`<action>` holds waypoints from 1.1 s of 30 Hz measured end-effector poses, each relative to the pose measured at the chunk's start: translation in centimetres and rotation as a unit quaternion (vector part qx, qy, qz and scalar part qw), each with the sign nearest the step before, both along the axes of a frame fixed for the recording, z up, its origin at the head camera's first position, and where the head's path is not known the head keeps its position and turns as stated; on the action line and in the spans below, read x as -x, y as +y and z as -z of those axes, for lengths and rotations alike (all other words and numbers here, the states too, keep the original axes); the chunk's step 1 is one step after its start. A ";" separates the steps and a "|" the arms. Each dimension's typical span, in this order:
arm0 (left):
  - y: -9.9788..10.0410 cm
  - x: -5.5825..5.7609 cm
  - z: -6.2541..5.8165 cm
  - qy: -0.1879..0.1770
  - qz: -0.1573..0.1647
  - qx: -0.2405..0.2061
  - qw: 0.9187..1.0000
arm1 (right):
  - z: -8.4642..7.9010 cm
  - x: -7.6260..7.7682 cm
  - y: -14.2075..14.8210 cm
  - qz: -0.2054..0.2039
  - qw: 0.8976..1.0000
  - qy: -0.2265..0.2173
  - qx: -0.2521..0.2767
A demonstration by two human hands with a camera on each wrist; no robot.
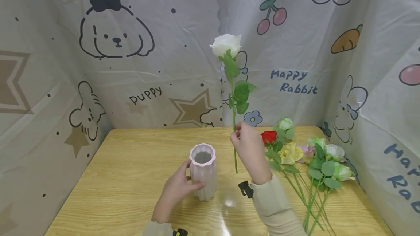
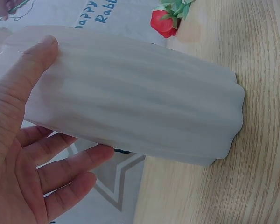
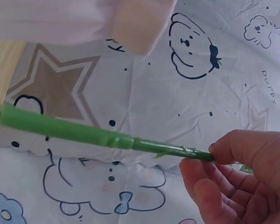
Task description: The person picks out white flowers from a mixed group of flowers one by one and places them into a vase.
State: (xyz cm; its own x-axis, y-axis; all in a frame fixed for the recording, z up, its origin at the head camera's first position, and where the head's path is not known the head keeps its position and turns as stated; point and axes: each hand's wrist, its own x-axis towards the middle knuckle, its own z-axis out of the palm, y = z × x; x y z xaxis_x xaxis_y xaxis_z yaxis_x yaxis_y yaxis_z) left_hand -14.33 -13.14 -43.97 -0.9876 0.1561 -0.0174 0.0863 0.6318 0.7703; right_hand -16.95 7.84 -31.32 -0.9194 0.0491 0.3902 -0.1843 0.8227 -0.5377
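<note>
A pale pink fluted vase stands upright on the table, its scalloped mouth facing up. My left hand holds it from the left side. In the left wrist view the thumb lies along the near wall, while the other fingers reach round the far side. To the right of the vase, my right hand pinches the green stem of a white artificial rose. The rose is upright, bloom high and leaves below it. The bare lower end of its stem sticks out past the fingertips.
On the right of the wooden table lie several artificial flowers, among them a red rose, a yellow flower and a white one. Their stems point toward the front. A printed curtain encloses the back and sides.
</note>
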 end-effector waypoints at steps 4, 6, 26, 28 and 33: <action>0.0 0.0 0.0 0.001 0.002 -0.003 1.000 | -0.6 0.0 -0.9 -0.006 0.999 0.032 -0.007; 0.0 0.0 0.0 0.001 0.003 -0.006 1.000 | -0.9 -0.1 -1.3 -0.009 0.999 0.045 -0.008; 0.1 0.1 0.1 -0.002 0.001 0.009 1.000 | -4.1 -1.1 -3.6 -0.064 0.986 0.156 0.021; 0.0 0.1 0.1 -0.003 0.002 0.006 1.000 | -4.4 -1.3 -3.9 -0.068 0.985 0.160 0.024; 0.0 0.1 0.2 -0.006 0.005 0.002 1.000 | -4.9 -1.7 -4.5 -0.084 0.982 0.167 0.039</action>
